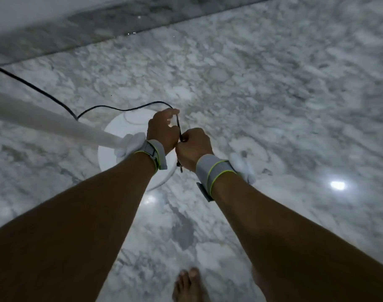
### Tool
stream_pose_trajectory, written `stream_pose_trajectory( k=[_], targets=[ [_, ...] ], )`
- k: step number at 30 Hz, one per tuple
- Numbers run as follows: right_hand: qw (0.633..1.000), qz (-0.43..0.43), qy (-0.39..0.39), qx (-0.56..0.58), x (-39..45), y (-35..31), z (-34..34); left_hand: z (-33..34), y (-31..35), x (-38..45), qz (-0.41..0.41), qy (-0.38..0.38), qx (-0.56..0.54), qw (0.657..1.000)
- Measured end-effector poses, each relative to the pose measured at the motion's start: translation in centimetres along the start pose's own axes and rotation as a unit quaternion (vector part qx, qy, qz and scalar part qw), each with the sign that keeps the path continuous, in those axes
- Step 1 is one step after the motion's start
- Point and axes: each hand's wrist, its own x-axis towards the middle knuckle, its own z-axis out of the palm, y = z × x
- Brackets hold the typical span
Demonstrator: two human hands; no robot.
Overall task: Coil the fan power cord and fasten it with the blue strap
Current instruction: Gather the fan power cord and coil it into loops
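The black power cord (pixel 112 108) runs from the left edge across the marble floor, dips near the fan pole, then arcs up to my hands. My left hand (pixel 162 129) pinches the cord at the top of a short upright stretch. My right hand (pixel 194 148) is curled round the cord just below, with an end of it sticking out under the fist. Both hands are held close together above the fan's round white base (pixel 112 147). The white fan pole (pixel 44 120) slants in from the left. No blue strap is in sight.
Grey-white marble floor (pixel 273 94) spreads all around, with a darker border strip and a wall at the upper left. Grey wristbands sit on both wrists. A bare foot (pixel 188 284) stands at the bottom centre. Lamp glare spots the floor at the right.
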Motion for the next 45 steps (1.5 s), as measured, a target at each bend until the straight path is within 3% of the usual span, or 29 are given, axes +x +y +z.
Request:
stream_pose_trajectory(
  k=[6, 10, 14, 17, 25, 29, 35, 40, 45],
  targets=[
    [0.996, 0.001, 0.028, 0.082, -7.2, -1.7, 0.0, -4.0, 0.0, -6.2, 0.023, -0.074, -0.019, 0.997],
    [0.995, -0.01, 0.038, 0.095, -10.3, -2.5, 0.2, -6.0, -1.8, -10.6, 0.081, -0.061, 0.001, 0.995],
    [0.994, -0.056, 0.036, 0.082, -14.0, -4.0, 0.6, -8.1, -3.6, -14.3, 0.013, -0.025, -0.052, 0.998],
    [0.988, -0.061, 0.026, 0.14, -16.5, -5.4, 1.1, -10.0, -5.2, -17.0, -0.027, -0.027, -0.097, 0.995],
    [0.959, -0.127, 0.082, 0.239, -20.8, -8.7, 3.3, -15.7, -9.0, -23.0, -0.015, 0.009, -0.12, 0.993],
    [0.968, -0.147, 0.114, 0.17, -21.6, -9.0, 5.0, -17.9, -8.8, -24.7, -0.003, 0.057, -0.209, 0.976],
    [0.968, -0.203, 0.131, -0.069, -23.3, -8.0, 8.3, -21.0, -4.3, -24.7, 0.025, 0.114, -0.36, 0.926],
    [0.956, -0.207, 0.085, -0.191, -25.6, -8.2, 10.1, -22.5, -2.5, -24.6, 0.031, 0.063, -0.37, 0.926],
    [0.962, -0.22, 0.036, -0.157, -26.6, -9.8, 11.2, -23.1, -2.8, -24.7, 0.066, 0.04, -0.306, 0.949]
  ],
)
